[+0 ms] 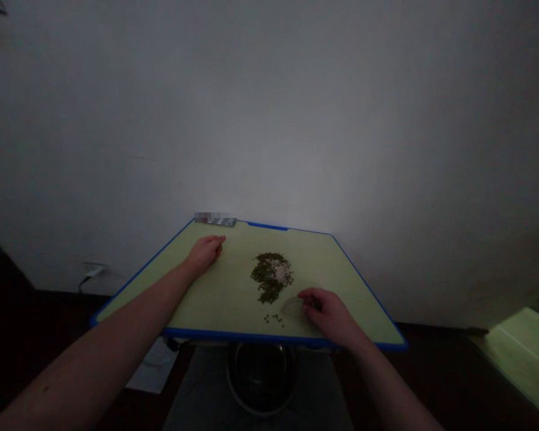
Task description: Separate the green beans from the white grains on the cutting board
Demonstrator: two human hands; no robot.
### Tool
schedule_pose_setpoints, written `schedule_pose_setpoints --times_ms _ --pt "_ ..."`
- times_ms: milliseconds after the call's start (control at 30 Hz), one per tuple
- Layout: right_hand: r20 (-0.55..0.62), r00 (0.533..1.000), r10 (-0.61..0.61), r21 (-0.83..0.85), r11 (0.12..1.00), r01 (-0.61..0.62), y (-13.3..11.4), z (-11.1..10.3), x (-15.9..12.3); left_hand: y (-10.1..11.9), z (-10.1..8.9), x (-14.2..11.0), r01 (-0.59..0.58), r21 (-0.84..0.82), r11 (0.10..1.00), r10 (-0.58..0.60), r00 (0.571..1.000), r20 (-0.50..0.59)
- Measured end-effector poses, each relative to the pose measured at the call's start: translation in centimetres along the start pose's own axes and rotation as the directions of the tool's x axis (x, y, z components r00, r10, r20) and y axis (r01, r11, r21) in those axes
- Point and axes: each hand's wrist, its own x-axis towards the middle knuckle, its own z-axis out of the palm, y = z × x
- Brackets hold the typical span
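A pile of small green-brown beans [264,276] lies on a pale yellow board [233,314] with a blue rim. A patch of whitish grains [279,272] shows at the pile's right side. Several stray beans [275,319] are scattered nearer the front edge. My right hand [322,308] is closed on a thin, curved, see-through object [290,303], whose free end reaches left toward the stray beans; its kind is unclear. Left of the pile, my left hand [205,254] rests on the board with its fingers curled, and nothing shows in them.
A partly blurred flat item [215,219] lies at the board's far left corner, by the wall. Below the front edge, a dark round bowl [261,377] with a shiny rim sits on a grey surface. A plug with a cord [92,273] is at the wall on the left.
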Motion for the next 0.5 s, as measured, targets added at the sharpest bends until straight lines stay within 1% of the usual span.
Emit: schedule_pose_setpoints --times_ms 100,233,500 --pt "0.047 0.999 -0.011 0.015 1.000 0.010 -0.7 0.1 -0.4 0.0 0.1 0.0 0.004 -0.036 0.999 -0.004 1.000 0.010" --pt "0.074 0.997 -0.026 0.051 0.998 0.023 -1.0 0.6 -1.2 0.1 0.2 -0.1 0.025 -0.071 0.997 -0.024 1.000 0.020" --pt "0.102 0.994 -0.027 0.164 0.986 0.010 -0.9 0.8 -2.2 1.2 0.1 -0.7 0.009 -0.019 1.000 -0.008 1.000 0.020"
